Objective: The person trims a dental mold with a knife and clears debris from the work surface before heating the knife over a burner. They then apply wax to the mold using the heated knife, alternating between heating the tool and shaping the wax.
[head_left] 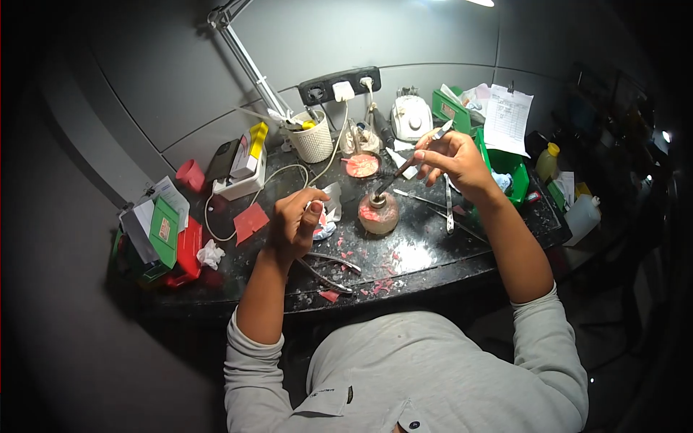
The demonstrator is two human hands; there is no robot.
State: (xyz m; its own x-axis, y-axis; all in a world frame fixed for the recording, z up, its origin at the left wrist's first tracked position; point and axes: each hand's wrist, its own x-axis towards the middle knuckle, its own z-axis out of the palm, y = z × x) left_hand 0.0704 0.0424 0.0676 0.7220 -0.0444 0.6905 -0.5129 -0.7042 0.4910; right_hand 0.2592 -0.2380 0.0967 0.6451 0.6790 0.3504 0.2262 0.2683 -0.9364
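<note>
My right hand [460, 163], raised over the back right of the bench, grips a wax knife [406, 167] with a dark handle. One metal end sticks up past my fingers; the other slants down to the neck of a round glass spirit burner [379, 215]. My left hand [297, 220] is closed, fingers curled, left of the burner. Just beside its thumb shows a small blue-white piece with pink on it [323, 230], partly covered by the hand; I cannot tell whether the fingers hold it. Crumpled white paper [333, 203] lies behind.
Pliers-like metal handles [330, 264] and pink wax scraps [380, 286] lie in front. A pink wax sheet [250, 223] is at left, a dish of pink material [362, 165] behind the burner. Metal instruments [450, 209] lie at right. Green [516, 169] and red [189, 252] bins flank the bench.
</note>
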